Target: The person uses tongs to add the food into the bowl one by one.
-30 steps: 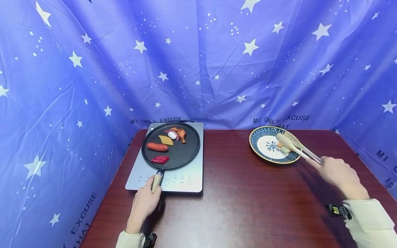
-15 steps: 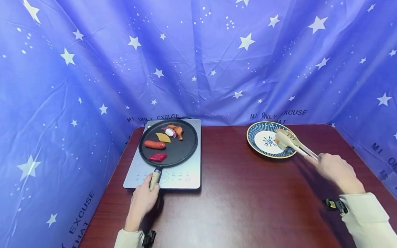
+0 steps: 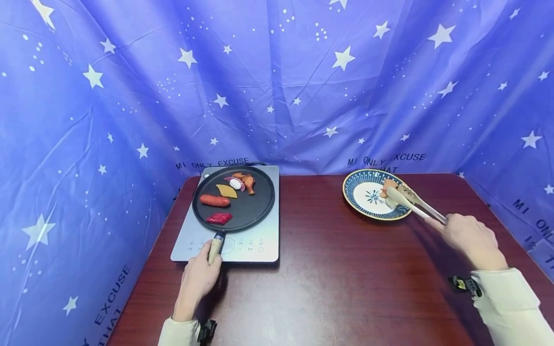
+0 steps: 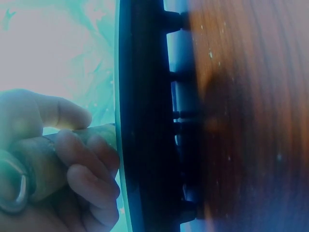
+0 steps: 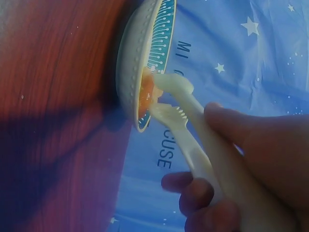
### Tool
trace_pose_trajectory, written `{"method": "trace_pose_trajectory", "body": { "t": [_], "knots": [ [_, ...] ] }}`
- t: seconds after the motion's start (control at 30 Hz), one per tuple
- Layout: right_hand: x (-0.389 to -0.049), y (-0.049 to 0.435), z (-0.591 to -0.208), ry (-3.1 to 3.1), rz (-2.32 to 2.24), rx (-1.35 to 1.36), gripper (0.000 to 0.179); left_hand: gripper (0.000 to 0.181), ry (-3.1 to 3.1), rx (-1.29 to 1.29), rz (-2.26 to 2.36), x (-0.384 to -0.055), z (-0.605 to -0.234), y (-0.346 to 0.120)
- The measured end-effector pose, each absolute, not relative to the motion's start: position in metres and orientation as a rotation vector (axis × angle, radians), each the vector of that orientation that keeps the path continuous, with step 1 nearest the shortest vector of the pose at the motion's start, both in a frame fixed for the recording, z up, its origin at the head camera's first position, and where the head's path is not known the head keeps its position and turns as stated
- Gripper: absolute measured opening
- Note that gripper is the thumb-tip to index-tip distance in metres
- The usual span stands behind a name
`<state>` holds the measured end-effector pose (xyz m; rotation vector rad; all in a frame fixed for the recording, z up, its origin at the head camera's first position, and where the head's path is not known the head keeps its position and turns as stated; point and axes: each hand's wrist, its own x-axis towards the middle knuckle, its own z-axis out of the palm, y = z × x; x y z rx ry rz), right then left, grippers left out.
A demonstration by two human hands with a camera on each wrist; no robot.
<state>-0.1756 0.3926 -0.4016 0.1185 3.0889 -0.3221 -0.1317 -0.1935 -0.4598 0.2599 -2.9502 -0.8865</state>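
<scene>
My left hand point(image 3: 200, 275) grips the pale handle point(image 3: 215, 250) of a black frying pan point(image 3: 251, 211). In the pan lie a sausage point(image 3: 214, 200), a dark red piece point(image 3: 219, 218), a yellow wedge point(image 3: 227, 191), a white-and-purple piece point(image 3: 235, 183) and a brown drumstick point(image 3: 248, 183). My right hand point(image 3: 472, 240) holds pale food tongs point(image 3: 415, 204) over the right side of a blue-patterned plate point(image 3: 361, 204). An orange-brown food piece point(image 5: 147, 93) is by the tong tips in the plate; whether they pinch it I cannot tell. The left wrist view shows fingers point(image 4: 91, 186) curled round the handle.
Under the pan is a silver induction cooker point(image 3: 264, 254) on a reddish-brown table point(image 3: 329, 278). A blue star-patterned curtain point(image 3: 303, 72) hangs behind and at both sides. The plate stands near the table's back edge, right of the cooker.
The head view has shifted slightly. The tong ends look wider apart than half a second ago, and more of the orange-brown piece shows. The left hand stays on the pan handle.
</scene>
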Motion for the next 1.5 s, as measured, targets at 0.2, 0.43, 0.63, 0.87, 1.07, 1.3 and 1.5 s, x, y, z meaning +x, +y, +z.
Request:
{"method": "trace_pose_trajectory", "body": {
  "t": [0.2, 0.43, 0.63, 0.87, 1.07, 1.3, 1.5],
  "knots": [
    [-0.182, 0.388, -0.402, 3.083, -0.321, 0.096, 0.072, 0.054, -2.948, 0.260, -0.883, -0.133, -0.459, -0.195],
    [-0.189, 0.379, -0.406, 3.089, -0.328, 0.063, 0.070, 0.054, -2.946, 0.254, -0.884, -0.133, -0.458, -0.195],
    [-0.194, 0.374, -0.411, 3.109, -0.337, 0.026, 0.066, 0.054, -2.947, 0.255, -0.904, -0.131, -0.459, -0.194],
    [-0.196, 0.368, -0.409, 3.112, -0.341, 0.035, 0.064, 0.052, -2.949, 0.241, -0.911, -0.131, -0.459, -0.193],
    [-0.195, 0.370, -0.406, 3.137, -0.342, 0.085, 0.068, 0.051, -2.936, 0.235, -0.905, -0.131, -0.460, -0.192],
    [-0.190, 0.373, -0.404, 3.126, -0.341, 0.157, 0.071, 0.052, -2.930, 0.237, -0.899, -0.132, -0.460, -0.194],
    [-0.187, 0.377, -0.405, 3.113, -0.321, 0.169, 0.071, 0.053, -2.931, 0.240, -0.890, -0.132, -0.459, -0.195]
  ]
}}
